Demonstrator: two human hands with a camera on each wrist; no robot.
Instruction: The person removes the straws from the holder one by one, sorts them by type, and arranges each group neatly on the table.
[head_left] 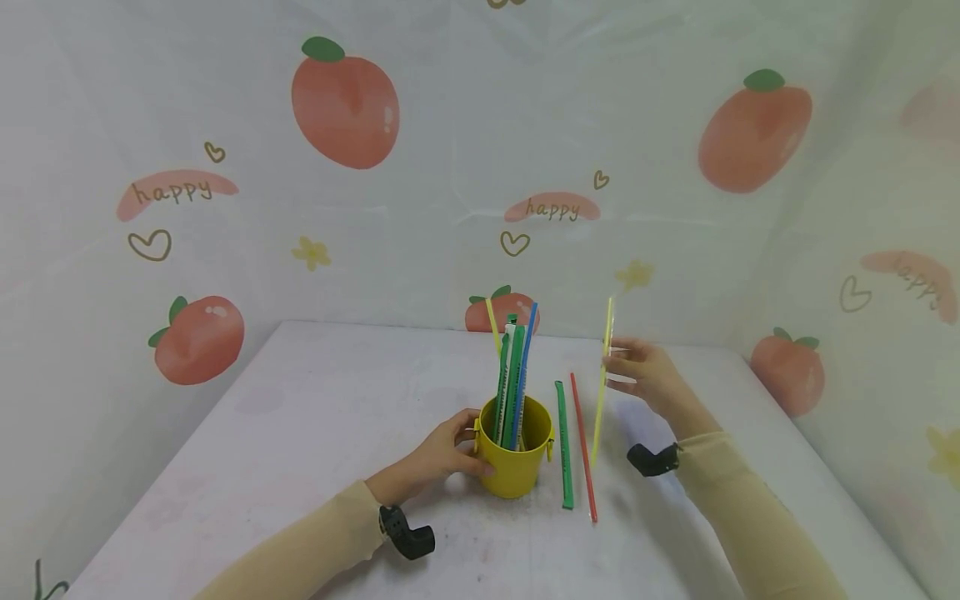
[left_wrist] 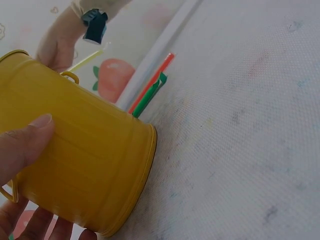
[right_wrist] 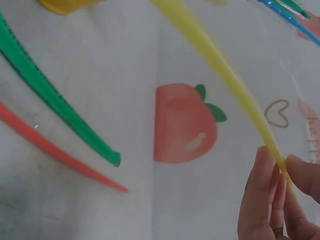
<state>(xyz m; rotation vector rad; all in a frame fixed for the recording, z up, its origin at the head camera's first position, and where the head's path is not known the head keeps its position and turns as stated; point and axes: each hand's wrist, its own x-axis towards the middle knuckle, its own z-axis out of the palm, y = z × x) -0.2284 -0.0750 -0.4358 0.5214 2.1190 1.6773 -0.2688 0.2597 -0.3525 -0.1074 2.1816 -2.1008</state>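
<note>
A small yellow bucket (head_left: pixel 513 477) stands on the table, and my left hand (head_left: pixel 447 450) grips its left side, thumb (left_wrist: pixel 30 145) on the wall and the other fingers round the far side. Several straws stand in it: green wrapped ones (head_left: pixel 515 367), a blue one (head_left: pixel 532 329) and a yellow one (head_left: pixel 492 321). To the right of the bucket, my right hand (head_left: pixel 648 377) pinches a yellow straw (right_wrist: pixel 225 75) between thumb and fingers, holding it nearly upright. In the head view its lower end overlaps the table beside the red straw (head_left: pixel 582 450).
A green wrapped straw (head_left: pixel 564 446) lies beside the red one on the table, between the bucket and my right hand. The white tabletop (head_left: pixel 337 400) meets a white sheet (head_left: pixel 420 225) printed with fruit and hearts at the back and sides.
</note>
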